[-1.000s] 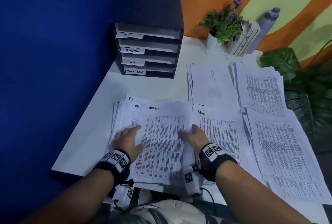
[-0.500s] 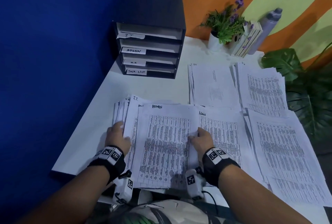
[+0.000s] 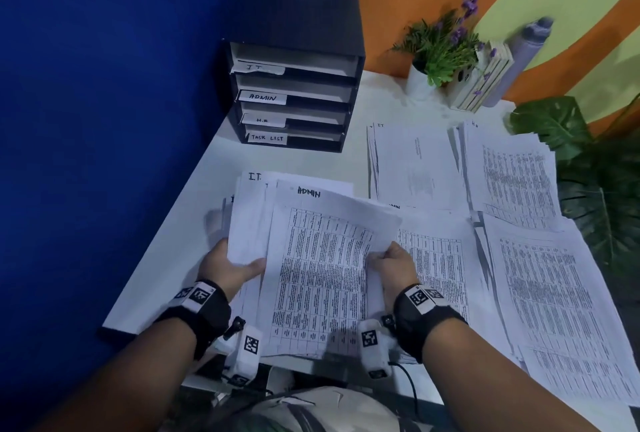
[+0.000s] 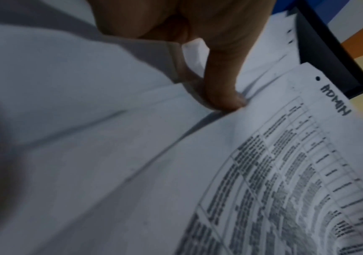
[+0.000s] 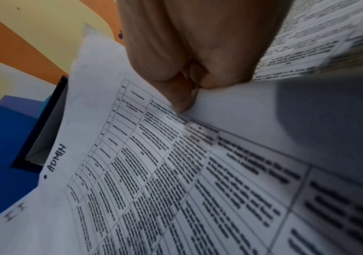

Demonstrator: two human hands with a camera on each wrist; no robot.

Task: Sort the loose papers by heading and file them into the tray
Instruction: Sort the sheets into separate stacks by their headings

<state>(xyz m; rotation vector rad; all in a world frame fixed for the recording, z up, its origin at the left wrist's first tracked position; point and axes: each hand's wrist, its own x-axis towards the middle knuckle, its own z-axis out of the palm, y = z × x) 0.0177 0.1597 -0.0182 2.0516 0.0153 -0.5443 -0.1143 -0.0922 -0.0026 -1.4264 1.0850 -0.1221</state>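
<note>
A stack of printed papers [image 3: 318, 272] lies at the table's near edge, its top sheet headed ADMIN [image 4: 285, 172] [image 5: 154, 172], with an I.T. sheet peeking out behind. My left hand [image 3: 239, 265] grips the stack's left edge, thumb [image 4: 224, 93] on top. My right hand [image 3: 391, 262] pinches the top sheet's right edge, which curls up off the stack. The black filing tray [image 3: 294, 61] stands at the back left, with slots labelled IT, ADMIN, H.R and TASK LIST.
Sorted piles lie to the right: an IT pile [image 3: 415, 165], an H.R pile [image 3: 509, 175], an Admin pile [image 3: 433, 251] and a large pile [image 3: 554, 310] at the near right. A potted plant [image 3: 436, 50], books [image 3: 485, 81] and a bottle [image 3: 523, 54] stand at the back.
Both hands went from lying flat on the stack to gripping its side edges. The stack has been squared up and the top ADMIN sheet's right side has lifted.
</note>
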